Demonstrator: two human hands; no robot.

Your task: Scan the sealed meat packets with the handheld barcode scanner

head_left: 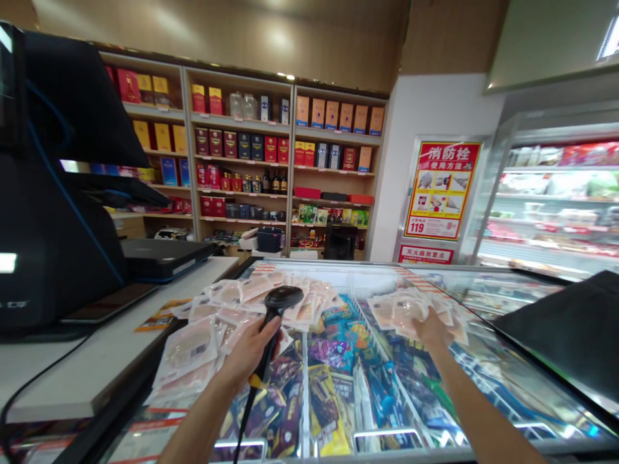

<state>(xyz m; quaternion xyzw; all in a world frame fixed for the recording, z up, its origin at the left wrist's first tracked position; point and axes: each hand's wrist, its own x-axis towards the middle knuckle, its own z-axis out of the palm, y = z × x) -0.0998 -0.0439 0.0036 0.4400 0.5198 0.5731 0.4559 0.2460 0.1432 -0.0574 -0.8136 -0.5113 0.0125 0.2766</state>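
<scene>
A black handheld barcode scanner [283, 297] is upright in my left hand [254, 348], fingers wrapped round its handle and its cable hanging down. Beside and behind that hand lies a large spread of flat, clear plastic packets [193, 345] with pale contents, on the freezer's glass top. My right hand [434, 330] rests at a smaller heap of similar packets [399, 308] to the right. Its thumb and forefinger look spread, touching the packets; the other fingers are partly hidden.
Under the glass of the chest freezer [305, 393] lie colourful ice-cream packs. A white counter [62, 380] with a black checkout terminal [53, 193] stands left. A black object [570, 322] sits at right. Shelves of boxes [242, 145] and a lit display fridge [556, 193] stand behind.
</scene>
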